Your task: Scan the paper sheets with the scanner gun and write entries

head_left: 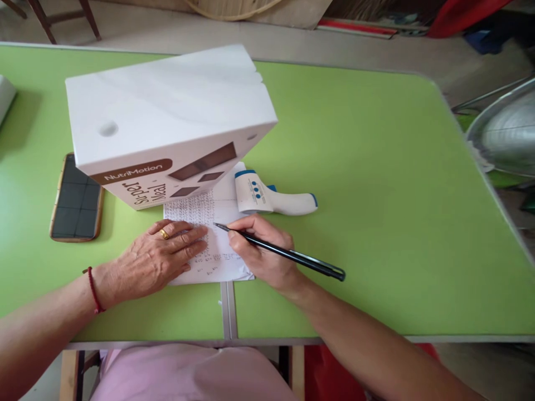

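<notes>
A sheet of paper (221, 236) covered in rows of small handwriting lies on the green table, its far part behind a white box (175, 106) printed "NutriMotion". Flat across the paper's left side rests my left hand (156, 256), fingers stretched out, with a gold ring and a red wrist cord. My right hand (265, 250) grips a black pen (296, 256), whose tip is at the paper just right of my left fingertips. Beyond the right hand, a white and blue infrared thermometer (271, 195) lies on its side, close to the paper's edge.
A smartphone (77, 203) in a brown-edged case lies left of the box. Another white object (5, 94) is cut off at the left edge. The green table (376, 195) has a metal seam near my body. A metal basin (507, 131) stands off the right side.
</notes>
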A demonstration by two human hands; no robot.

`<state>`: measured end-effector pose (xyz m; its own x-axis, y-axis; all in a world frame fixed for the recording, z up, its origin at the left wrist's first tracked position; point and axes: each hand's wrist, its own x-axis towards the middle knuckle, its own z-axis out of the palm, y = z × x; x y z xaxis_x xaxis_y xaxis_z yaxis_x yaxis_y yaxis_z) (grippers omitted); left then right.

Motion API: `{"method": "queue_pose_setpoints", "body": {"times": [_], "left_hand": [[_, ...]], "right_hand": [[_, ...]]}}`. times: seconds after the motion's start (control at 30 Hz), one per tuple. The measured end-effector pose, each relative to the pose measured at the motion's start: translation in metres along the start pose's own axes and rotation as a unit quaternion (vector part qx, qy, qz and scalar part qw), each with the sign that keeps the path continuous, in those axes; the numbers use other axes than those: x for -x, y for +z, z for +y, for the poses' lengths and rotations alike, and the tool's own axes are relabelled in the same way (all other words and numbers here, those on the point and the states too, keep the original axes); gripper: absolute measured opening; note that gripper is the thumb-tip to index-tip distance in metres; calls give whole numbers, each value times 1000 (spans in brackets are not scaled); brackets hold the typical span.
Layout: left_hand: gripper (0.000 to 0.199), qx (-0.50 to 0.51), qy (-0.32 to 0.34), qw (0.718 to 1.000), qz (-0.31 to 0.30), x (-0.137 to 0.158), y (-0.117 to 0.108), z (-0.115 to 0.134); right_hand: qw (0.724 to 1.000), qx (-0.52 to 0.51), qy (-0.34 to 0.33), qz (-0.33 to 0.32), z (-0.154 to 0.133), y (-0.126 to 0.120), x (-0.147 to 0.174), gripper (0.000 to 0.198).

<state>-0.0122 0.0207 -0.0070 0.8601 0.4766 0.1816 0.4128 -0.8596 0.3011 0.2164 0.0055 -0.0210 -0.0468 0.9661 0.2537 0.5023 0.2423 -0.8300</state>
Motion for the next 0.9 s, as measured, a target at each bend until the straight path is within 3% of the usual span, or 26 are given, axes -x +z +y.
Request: {"method": "queue_pose_setpoints", "body": {"times": [0.7,0.8,0.9], "left_hand": [[32,-1,2,1000,3,0,1,-1],[31,-6,6,1000,5,-3,1,-1],[24,-3,26,999,45,-1,-5,1]], "right_hand": [[1000,-6,-13,5,0,-2,2,4],[997,25,-69,9,-1,-10,3,9],[974,101,-204,-6,0,-20,0,25]]}}
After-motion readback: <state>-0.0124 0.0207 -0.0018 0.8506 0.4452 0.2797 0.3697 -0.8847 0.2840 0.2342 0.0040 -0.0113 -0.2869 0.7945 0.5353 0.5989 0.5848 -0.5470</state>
